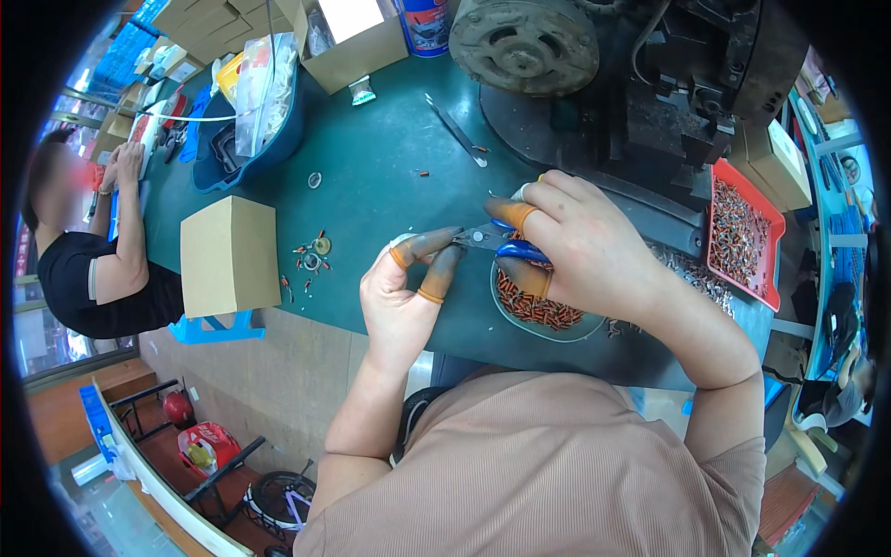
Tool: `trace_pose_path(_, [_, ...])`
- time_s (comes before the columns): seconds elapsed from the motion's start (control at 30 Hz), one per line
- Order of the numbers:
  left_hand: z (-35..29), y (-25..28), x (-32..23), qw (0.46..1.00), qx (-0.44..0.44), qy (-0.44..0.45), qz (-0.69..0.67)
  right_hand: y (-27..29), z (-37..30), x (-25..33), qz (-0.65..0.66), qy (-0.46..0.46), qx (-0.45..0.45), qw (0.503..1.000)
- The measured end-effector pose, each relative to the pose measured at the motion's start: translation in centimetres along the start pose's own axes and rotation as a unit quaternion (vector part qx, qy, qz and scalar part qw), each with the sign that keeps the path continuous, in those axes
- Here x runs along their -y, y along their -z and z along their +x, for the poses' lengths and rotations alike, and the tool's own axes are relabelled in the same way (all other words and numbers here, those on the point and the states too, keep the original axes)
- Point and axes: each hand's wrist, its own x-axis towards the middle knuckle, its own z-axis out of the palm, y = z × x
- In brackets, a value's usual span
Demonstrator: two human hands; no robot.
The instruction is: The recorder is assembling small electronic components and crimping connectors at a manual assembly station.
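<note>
My right hand is closed round blue-handled pliers, whose jaws point left. Orange and grey finger cots cover several of my fingertips. My left hand is closed in a pinch at the tip of the jaws; whatever sits between thumb and finger is too small to make out. Below my right hand, partly covered by it, stands a clear round bowl of small copper-coloured parts. Left of my left hand, several small parts lie around round metal pieces on the green table.
A heavy dark machine fills the back right. Beside it are a red tray of copper-coloured parts and loose silvery parts. Tweezers lie behind my hands. Leftward stand a cardboard box, a blue tub and another person.
</note>
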Motion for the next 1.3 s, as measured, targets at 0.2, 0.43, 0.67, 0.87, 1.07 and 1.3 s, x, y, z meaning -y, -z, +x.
trace_pose_path(0.2, [-0.03,-0.05,-0.30,1.000,0.006,0.008,-0.018,0.05,-0.16,-0.02,0.008,-0.007,0.009,1.000])
trace_pose_path(0.43, [0.03,0.16,-0.52,0.997,0.032,0.012,-0.069,0.16,-0.13,0.17,0.012,-0.006,0.004,1.000])
trace_pose_path(0.67, [0.02,0.32,-0.23,0.997,0.039,0.012,-0.069,0.10,-0.29,0.26,0.019,-0.012,0.007,1.000])
trace_pose_path(0.87, [-0.02,0.31,-0.36,0.997,0.036,0.018,-0.071,0.15,-0.22,0.40,-0.002,0.000,-0.004,1.000])
trace_pose_path(1.07, [-0.11,0.26,-0.48,0.996,0.034,0.028,-0.075,0.02,-0.39,0.45,-0.013,0.004,-0.004,1.000])
trace_pose_path(1.3, [-0.37,0.17,-0.87,0.989,0.031,0.075,-0.124,0.02,-0.50,0.47,-0.038,0.016,0.004,0.999])
